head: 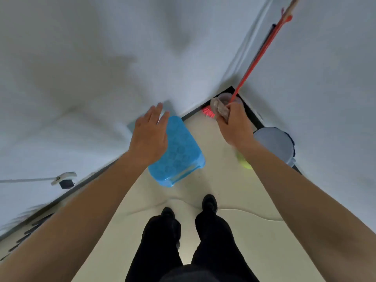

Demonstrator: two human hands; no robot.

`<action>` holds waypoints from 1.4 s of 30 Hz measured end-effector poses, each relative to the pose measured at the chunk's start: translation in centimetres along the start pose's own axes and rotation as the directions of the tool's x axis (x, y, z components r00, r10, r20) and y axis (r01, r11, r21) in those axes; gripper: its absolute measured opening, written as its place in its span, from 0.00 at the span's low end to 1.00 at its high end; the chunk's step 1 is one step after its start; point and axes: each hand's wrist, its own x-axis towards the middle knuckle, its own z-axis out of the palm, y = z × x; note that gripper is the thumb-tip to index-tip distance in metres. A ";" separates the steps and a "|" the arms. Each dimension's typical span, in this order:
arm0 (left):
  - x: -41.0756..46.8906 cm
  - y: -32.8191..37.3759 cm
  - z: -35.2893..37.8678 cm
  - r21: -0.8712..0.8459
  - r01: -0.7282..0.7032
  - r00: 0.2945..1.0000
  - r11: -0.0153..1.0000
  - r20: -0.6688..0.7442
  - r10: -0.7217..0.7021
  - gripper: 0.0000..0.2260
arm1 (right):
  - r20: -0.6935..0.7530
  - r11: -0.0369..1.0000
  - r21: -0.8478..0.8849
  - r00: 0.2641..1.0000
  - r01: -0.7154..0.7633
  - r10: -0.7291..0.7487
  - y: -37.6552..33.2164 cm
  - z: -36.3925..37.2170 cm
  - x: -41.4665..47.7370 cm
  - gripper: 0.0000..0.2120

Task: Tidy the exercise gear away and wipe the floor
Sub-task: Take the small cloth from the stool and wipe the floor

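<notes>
I stand facing a room corner. My right hand (234, 124) is closed around a crumpled grey-brown cloth (219, 109), held right beside the red handle of a broom (258, 55). The broom leans into the corner, its red bristles (208, 112) on the floor. My left hand (150, 135) hovers with fingers spread above a blue plastic bin (179, 153) that stands on the floor against the left wall. The left hand holds nothing.
A grey round bucket (274, 144) stands against the right wall, with a yellow-green object (244, 161) partly hidden under my right forearm. A clear tub (224, 97) sits in the corner. A white plug and black adapter (64, 180) hang on the left wall. My feet (189, 210) stand on cream flooring.
</notes>
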 end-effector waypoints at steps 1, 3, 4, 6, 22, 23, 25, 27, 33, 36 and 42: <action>0.4 0.6 -2.5 0.007 -0.040 0.998 0.999 -0.056 0.040 0.26 | -0.040 1.000 0.021 0.999 -0.013 0.013 -1.0 -2.3 -0.5 0.14; 1.1 1.9 -7.1 0.026 -0.109 0.983 0.994 -0.147 0.111 0.26 | -0.113 0.999 0.039 0.994 -0.012 0.016 -2.6 -6.3 -2.2 0.11; 1.2 2.5 -9.0 0.035 -0.137 0.972 0.990 -0.187 0.141 0.26 | -0.138 0.999 0.030 0.990 -0.026 0.030 -3.3 -8.1 -3.3 0.11; 1.5 3.8 -12.9 0.047 -0.214 0.943 0.976 -0.250 0.219 0.26 | -0.211 0.999 -0.011 0.976 -0.051 0.047 -4.7 -11.7 -5.9 0.11; -20.0 30.0 -14.8 0.108 -0.955 0.266 0.275 -0.091 0.960 0.25 | -0.771 0.698 0.129 0.372 -0.704 0.517 -0.9 -19.8 -55.6 0.08; -23.3 31.9 -14.3 0.109 -0.974 0.189 0.197 -0.081 0.979 0.25 | -0.789 0.666 0.159 0.311 -0.729 0.530 -0.8 -19.7 -59.5 0.08; -30.0 35.5 -13.5 0.119 -0.992 0.038 0.046 -0.063 0.997 0.24 | -0.824 0.606 0.217 0.189 -0.765 0.534 -0.6 -19.3 -67.2 0.09; -37.4 38.6 -12.3 0.136 -0.988 -0.081 -0.075 -0.043 0.996 0.24 | -0.839 0.545 0.264 0.089 -0.796 0.537 -0.5 -18.3 -75.0 0.10; -61.5 45.4 -6.6 0.057 -0.944 -0.325 -0.325 0.007 0.946 0.29 | -0.822 0.346 0.415 -0.184 -0.841 0.538 -0.1 -12.8 -99.2 0.12; -72.9 47.5 -3.4 0.036 -0.909 -0.414 -0.415 0.028 0.910 0.35 | -0.797 0.261 0.481 -0.293 -0.837 0.528 0.1 -10.0 -111.3 0.11; -89.6 51.6 0.3 -0.025 -0.858 -0.514 -0.514 0.051 0.856 0.34 | -0.719 0.123 0.599 -0.464 -0.791 0.518 1.5 -7.4 -128.9 0.10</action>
